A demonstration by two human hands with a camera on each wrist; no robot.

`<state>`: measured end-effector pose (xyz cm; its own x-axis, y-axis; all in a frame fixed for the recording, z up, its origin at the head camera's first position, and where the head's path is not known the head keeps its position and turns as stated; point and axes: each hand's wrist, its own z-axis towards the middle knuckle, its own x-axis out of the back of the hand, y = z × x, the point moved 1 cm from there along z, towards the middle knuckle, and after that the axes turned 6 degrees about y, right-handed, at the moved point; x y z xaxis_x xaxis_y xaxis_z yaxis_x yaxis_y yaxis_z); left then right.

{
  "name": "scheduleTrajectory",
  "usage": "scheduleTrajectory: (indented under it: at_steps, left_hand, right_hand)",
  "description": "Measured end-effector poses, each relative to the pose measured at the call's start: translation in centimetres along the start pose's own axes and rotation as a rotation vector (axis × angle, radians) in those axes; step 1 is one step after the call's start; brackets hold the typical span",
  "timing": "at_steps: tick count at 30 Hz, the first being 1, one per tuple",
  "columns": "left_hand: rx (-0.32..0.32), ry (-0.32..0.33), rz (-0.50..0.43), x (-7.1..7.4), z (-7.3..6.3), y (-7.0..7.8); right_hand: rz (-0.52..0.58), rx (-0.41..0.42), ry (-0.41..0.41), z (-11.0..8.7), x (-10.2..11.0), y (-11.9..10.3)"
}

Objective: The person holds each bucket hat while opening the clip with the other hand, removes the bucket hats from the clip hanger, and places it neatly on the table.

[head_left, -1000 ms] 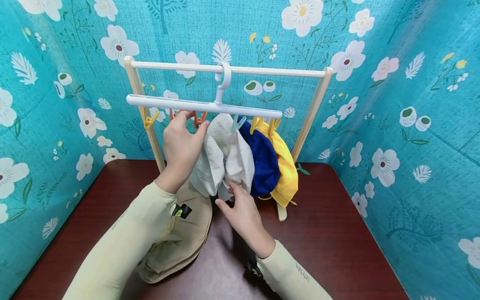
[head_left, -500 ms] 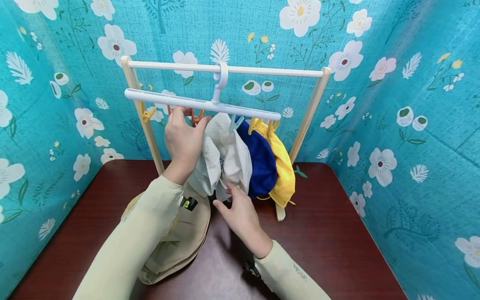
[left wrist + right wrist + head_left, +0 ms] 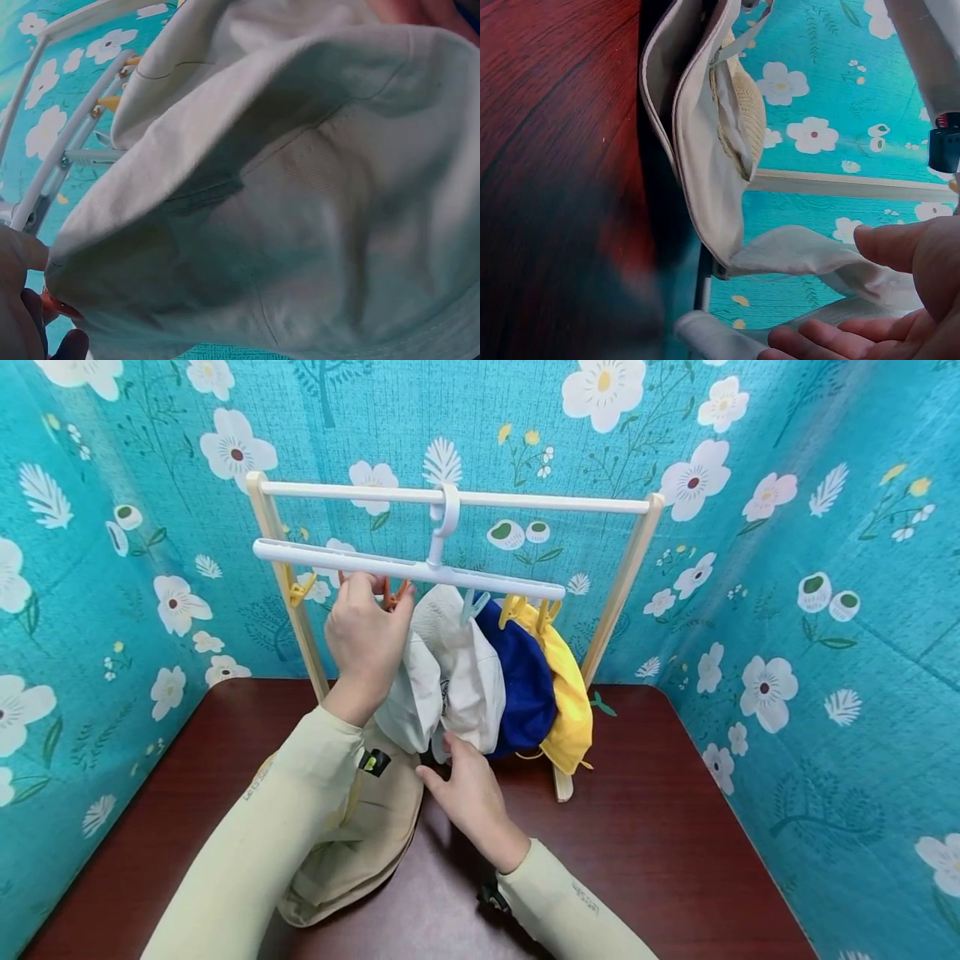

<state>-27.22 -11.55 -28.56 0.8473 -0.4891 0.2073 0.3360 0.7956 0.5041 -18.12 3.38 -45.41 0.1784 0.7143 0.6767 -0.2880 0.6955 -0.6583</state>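
Observation:
A white plastic hanger (image 3: 345, 560) hangs tilted, its left end higher. At its left half my left hand (image 3: 367, 639) pinches an orange clip (image 3: 395, 596), which sits at the edge of a white hat (image 3: 468, 677); the left wrist view shows the hat's (image 3: 315, 187) folded brim close up. Low on the hat, my right hand (image 3: 468, 797) touches the cloth with fingers extended and thumb apart; in the right wrist view its fingers (image 3: 840, 337) lie beside the brim. A pale blue clip (image 3: 473, 607) is at the hat's other side.
Right of the white hat hang a blue hat (image 3: 525, 685) and a yellow hat (image 3: 572, 702) on yellow clips (image 3: 512, 608). A stack of beige hats (image 3: 367, 835) lies on the dark table (image 3: 637, 860). The wooden rack (image 3: 630, 560) stands behind.
The hanger's left end has risen and its right end dipped slightly. My right hand has shifted a little left and down along the white hat. My left hand stays at the orange clip.

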Motion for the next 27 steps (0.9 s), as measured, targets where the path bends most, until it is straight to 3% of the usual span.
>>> scheduleTrajectory:
  at_steps: [7, 13, 18, 27]
  left_hand:
    - [0.003, -0.010, -0.012, 0.2, 0.3, 0.0]
    - [0.017, -0.010, -0.009, 0.4, 0.1, 0.0]
    - [0.036, -0.021, -0.039, 0.4, 0.0, 0.0]
    - [0.034, -0.032, -0.042, 0.3, 0.0, -0.1]
  right_hand:
    - [0.028, 0.041, 0.000, 1.9, -2.4, -0.1]
    - [0.091, 0.017, 0.016, 3.4, -4.2, -0.2]
    - [0.087, -0.004, 0.033, 3.9, -4.8, -0.2]
    - [0.079, 0.051, 0.121, 4.0, -4.9, 0.2]
